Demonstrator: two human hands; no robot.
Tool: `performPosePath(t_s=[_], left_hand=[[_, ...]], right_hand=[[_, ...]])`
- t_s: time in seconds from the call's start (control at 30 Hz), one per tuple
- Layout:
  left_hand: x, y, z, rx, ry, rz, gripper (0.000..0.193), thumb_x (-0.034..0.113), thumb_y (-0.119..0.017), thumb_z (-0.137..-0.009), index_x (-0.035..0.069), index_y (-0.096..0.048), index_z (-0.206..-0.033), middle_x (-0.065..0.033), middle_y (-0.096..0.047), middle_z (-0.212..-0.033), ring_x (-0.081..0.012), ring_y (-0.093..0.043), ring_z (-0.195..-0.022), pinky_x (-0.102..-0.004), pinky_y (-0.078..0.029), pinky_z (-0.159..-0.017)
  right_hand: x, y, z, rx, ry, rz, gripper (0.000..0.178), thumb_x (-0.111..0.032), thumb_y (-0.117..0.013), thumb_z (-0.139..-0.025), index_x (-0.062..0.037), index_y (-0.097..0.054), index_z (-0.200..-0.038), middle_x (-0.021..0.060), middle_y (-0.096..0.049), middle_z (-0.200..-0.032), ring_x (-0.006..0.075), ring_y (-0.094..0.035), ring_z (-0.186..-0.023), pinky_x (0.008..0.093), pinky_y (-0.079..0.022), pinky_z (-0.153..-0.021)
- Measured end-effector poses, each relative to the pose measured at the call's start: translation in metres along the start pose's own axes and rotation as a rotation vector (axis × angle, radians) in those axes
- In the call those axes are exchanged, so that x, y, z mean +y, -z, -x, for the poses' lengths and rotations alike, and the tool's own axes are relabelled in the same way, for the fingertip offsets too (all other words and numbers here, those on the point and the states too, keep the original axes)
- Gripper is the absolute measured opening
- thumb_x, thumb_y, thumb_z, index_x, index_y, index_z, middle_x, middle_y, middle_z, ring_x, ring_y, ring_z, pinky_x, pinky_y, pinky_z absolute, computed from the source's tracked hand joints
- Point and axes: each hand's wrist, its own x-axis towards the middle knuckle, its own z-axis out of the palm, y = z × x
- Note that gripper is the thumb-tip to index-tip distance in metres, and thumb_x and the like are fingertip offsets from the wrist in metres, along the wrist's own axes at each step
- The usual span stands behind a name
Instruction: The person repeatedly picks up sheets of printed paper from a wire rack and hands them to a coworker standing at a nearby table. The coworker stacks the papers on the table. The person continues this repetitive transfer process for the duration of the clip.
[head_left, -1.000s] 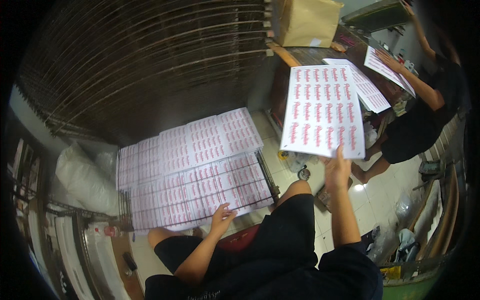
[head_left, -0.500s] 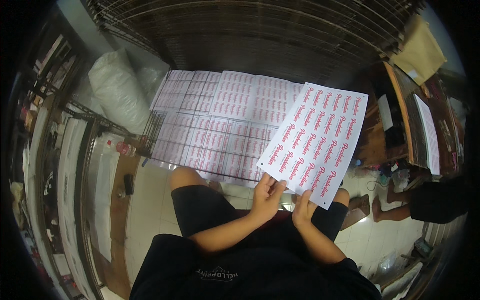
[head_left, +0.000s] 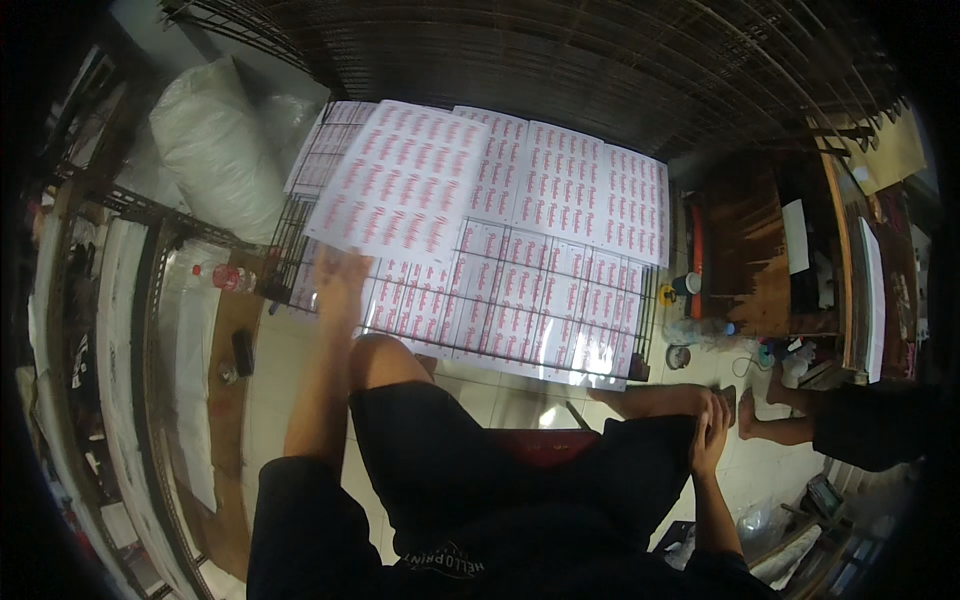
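Sheet [head_left: 402,180] now carried leftward over wire rack [head_left: 640,330]; pinched by left hand [head_left: 340,278], right hand [head_left: 708,430] flat, empty; misalignment is risked.

Dim indoor light, brightest on the white printed sheets [head_left: 520,200] at centre. Glare on the glossy near sheets. Left hand [head_left: 340,280] motion-blurred. Heavy fisheye bending; black vignette at all corners. Far rack and right side in deep shadow.
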Motion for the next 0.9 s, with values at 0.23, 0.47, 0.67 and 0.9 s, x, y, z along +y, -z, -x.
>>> performPosePath(t_s=[0.23, 0.47, 0.67, 0.9], left_hand=[[-0.023, 0.034, -0.132, 0.005, -0.025, 0.09, 0.06, -0.001, -0.051, -0.087, 0.006, -0.02, -0.137, -0.0161, -0.04, -0.128, -0.0243, -0.042, -0.117, -0.0368, -0.04, -0.097], [-0.08, 0.045, -0.232, 0.283, 0.01, -0.01, 0.06, -0.003, -0.056, -0.081, -0.005, -0.027, -0.133, -0.0197, -0.052, -0.106, -0.023, -0.059, -0.084, -0.0294, -0.054, -0.071], [-0.124, 0.058, -0.26, 0.412, -0.034, -0.467, 0.048, 0.0, -0.059, -0.077, -0.01, -0.044, -0.122, -0.0189, -0.059, -0.092, -0.0216, -0.062, -0.072, -0.0286, -0.054, -0.061], [-0.145, 0.042, -0.275, 0.359, -0.006, -0.346, 0.048, 0.0, -0.058, -0.079, -0.012, -0.041, -0.122, -0.0248, -0.055, -0.103, -0.0239, -0.063, -0.077, -0.0286, -0.056, -0.065]], right_hand=[[0.027, -0.024, 0.014, 0.022, -0.119, -0.041, 0.048, -0.035, -0.031, -0.094, 0.0033, -0.049, -0.117, 0.0232, -0.04, -0.124, 0.0372, -0.037, -0.118, 0.0437, -0.029, -0.1], [0.032, -0.031, 0.004, 0.052, -0.096, 0.043, 0.041, -0.029, -0.029, -0.095, 0.0034, -0.05, -0.112, 0.0229, -0.045, -0.112, 0.0368, -0.039, -0.111, 0.0433, -0.03, -0.096], [0.016, -0.027, -0.007, -0.012, -0.018, 0.081, 0.04, -0.029, -0.03, -0.097, 0.0024, -0.05, -0.112, 0.0179, -0.045, -0.11, 0.0309, -0.044, -0.107, 0.0381, -0.033, -0.094], [0.02, -0.029, -0.012, -0.009, -0.048, 0.087, 0.039, -0.028, -0.029, -0.097, 0.0019, -0.05, -0.111, 0.0178, -0.045, -0.107, 0.0308, -0.045, -0.102, 0.0382, -0.035, -0.091]])
